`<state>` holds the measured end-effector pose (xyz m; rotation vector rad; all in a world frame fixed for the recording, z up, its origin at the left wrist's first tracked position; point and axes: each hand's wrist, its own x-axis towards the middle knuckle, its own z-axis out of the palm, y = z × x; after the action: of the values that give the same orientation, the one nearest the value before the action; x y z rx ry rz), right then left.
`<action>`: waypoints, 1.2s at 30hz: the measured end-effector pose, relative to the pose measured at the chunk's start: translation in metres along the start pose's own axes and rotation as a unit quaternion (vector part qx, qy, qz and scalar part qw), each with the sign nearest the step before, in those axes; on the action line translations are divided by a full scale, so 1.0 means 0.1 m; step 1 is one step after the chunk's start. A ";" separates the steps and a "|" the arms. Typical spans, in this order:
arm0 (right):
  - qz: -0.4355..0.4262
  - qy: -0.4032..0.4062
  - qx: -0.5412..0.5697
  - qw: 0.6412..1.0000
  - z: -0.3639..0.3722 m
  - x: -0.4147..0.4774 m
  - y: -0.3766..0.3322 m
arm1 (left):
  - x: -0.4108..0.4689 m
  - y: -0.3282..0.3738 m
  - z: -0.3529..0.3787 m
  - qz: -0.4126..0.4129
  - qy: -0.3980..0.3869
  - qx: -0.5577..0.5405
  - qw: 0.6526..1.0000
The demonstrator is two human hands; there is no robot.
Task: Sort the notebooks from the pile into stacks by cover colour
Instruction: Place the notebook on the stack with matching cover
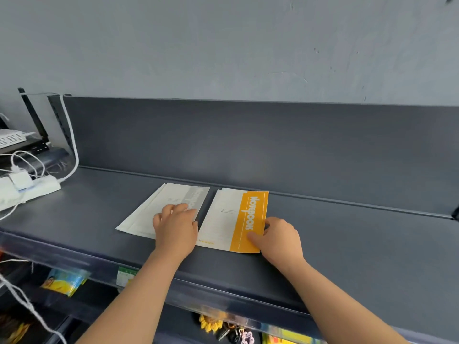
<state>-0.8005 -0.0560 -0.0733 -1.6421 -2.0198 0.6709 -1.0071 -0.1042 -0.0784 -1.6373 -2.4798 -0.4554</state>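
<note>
Matte grey shelf: left hand presses grey-band notebooks, right hand pinches orange-band notebook.

Two stacks of notebooks lie on the shelf: one grey-banded stack of at least two, and one yellow-banded stack. There are two hands, the left hand and the right hand, and one power strip.
</note>
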 end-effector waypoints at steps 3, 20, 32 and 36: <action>0.002 0.003 0.007 1.000 0.03 -0.01 -0.04 | 0.05 -0.14 0.02 -0.025 -0.019 -0.016 0.999; -0.015 0.015 -0.009 1.000 0.22 0.04 -0.22 | 0.17 -0.42 -0.01 -0.042 -0.026 -0.005 0.999; -0.083 0.075 -0.121 0.986 0.10 -0.06 -0.12 | 0.08 -0.19 -0.14 0.010 0.011 -0.010 1.000; -0.115 0.105 -0.168 0.973 -0.08 -0.11 -0.02 | -0.03 0.13 -0.29 0.071 0.032 -0.041 0.996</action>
<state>-0.7945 -0.0666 -0.0664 -1.5411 -2.2045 0.0712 -0.9952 -0.1118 -0.0492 -1.7851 -2.3099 -0.5872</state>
